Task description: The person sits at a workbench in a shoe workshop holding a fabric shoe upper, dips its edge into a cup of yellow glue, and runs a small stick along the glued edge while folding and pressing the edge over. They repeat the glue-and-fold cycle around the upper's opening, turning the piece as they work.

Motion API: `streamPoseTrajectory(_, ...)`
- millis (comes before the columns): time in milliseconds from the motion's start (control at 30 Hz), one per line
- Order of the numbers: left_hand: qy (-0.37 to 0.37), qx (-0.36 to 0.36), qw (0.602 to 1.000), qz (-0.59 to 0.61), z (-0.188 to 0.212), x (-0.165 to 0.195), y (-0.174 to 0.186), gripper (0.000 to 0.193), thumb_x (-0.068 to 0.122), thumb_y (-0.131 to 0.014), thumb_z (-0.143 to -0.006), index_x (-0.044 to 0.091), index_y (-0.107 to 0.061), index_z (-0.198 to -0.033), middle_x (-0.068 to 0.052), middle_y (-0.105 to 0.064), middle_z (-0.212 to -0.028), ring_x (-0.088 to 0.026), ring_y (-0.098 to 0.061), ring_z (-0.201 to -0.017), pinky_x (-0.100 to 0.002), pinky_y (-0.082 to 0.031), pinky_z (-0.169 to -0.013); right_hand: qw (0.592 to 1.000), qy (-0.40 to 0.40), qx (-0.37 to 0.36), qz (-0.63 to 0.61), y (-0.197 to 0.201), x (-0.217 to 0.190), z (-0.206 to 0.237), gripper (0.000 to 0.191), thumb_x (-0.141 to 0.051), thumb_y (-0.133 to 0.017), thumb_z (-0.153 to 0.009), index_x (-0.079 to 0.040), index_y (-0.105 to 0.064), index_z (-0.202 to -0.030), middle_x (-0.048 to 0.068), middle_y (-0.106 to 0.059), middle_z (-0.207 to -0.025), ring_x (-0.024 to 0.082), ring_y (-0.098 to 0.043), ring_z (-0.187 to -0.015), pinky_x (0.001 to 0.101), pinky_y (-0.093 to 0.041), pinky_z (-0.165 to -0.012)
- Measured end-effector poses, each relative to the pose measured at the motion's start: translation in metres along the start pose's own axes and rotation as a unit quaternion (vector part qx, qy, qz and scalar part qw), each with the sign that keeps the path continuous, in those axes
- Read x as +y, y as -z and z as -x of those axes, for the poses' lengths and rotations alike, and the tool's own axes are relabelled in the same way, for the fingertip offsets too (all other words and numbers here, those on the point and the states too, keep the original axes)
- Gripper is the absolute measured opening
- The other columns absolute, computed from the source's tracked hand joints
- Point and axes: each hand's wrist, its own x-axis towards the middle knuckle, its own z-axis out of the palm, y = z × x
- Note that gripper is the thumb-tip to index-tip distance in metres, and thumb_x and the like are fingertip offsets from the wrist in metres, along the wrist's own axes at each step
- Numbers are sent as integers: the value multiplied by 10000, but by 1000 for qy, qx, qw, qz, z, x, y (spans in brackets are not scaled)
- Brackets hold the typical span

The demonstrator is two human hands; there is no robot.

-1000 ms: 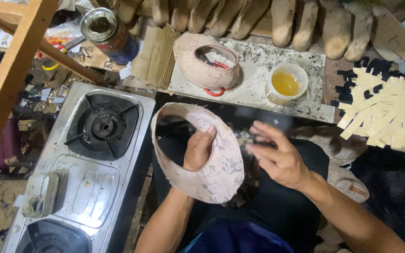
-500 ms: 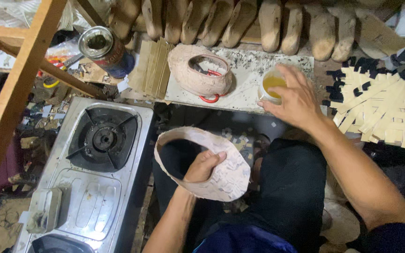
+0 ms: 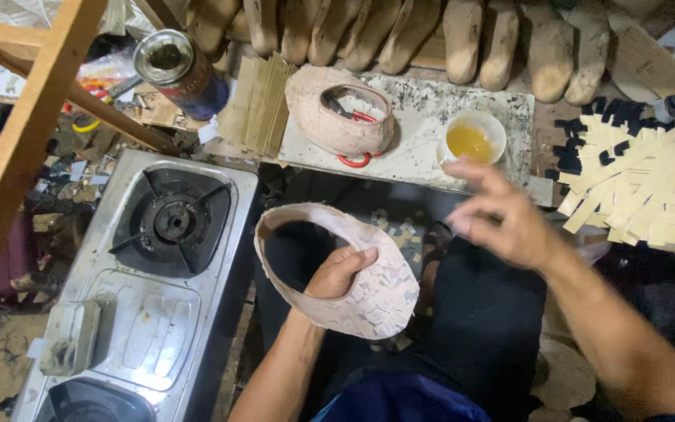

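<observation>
My left hand (image 3: 340,272) reaches up through a pale pink lace shoe upper (image 3: 380,293) and grips its inner edge over my lap. My right hand (image 3: 501,219) hovers, blurred, with fingers apart and nothing in it, between the upper and a small white bowl of yellow glue (image 3: 473,141). The bowl stands on a speckled stone slab (image 3: 431,117). A second pink shoe upper (image 3: 330,125) lies on the slab with red-handled scissors (image 3: 353,160) tucked in it.
A steel gas stove (image 3: 150,289) stands to my left. A wooden frame (image 3: 33,133) crosses the upper left beside an open tin can (image 3: 181,74). Wooden shoe lasts (image 3: 462,39) line the back. Tan strips (image 3: 650,195) are piled at right, folded tan pieces (image 3: 259,101) by the slab.
My right hand went from the upper to the glue bowl, and has now drawn back toward the upper. My left hand has kept hold of the upper.
</observation>
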Motion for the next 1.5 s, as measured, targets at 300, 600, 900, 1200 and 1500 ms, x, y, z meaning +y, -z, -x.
streamPoseTrajectory(300, 35, -22, 999, -6, 5, 4, -26, 354, 204, -614, -1006, -64, -659, -1233, -136, -745, -1086, -214, -735, -959, -341, -577, -883, 994, 103, 10, -30, -59, -33, 22, 480, 14, -713, -764, -132, -742, -1221, 237, -281, -1643, 403, -328, -1527, 495, -407, -1162)
streamPoseTrajectory(600, -38, 11, 999, 9, 12, 7, -20, 304, 201, -582, -1043, -62, -689, -1152, -143, -751, -1001, -210, -727, -857, -335, -570, -797, 959, 70, -41, -272, -60, -16, 29, 375, 130, -649, -830, -82, -774, -1113, 187, -384, -1638, 341, -439, -1503, 457, -459, -1157)
streamPoseTrajectory(900, -25, 4, 996, -85, 10, -2, -34, 292, 117, -626, -995, -15, -632, -1256, -66, -712, -1117, -145, -677, -1012, -313, -547, -893, 959, -77, 0, -273, -66, -35, 37, 325, 50, -745, -846, -18, -723, -1163, 77, -600, -1211, 156, -629, -998, 286, -557, -837)
streamPoseTrajectory(1200, 15, -11, 996, -84, 19, 6, -34, 355, 112, -636, -984, -13, -606, -1316, -60, -679, -1179, -139, -646, -1074, -301, -525, -943, 969, 20, -53, -240, -63, -32, 25, 387, 130, -612, -855, -59, -740, -1167, 153, -456, -1522, 272, -613, -1283, 368, -568, -967)
streamPoseTrajectory(1500, 34, 1, 996, -82, 29, 17, -46, 342, 134, -624, -991, -36, -610, -1288, -89, -691, -1121, -174, -666, -1004, -323, -540, -867, 931, 36, -87, -354, -63, -15, 29, 375, 165, -577, -837, -70, -759, -1064, 163, -462, -1569, 303, -598, -1358, 404, -544, -1039)
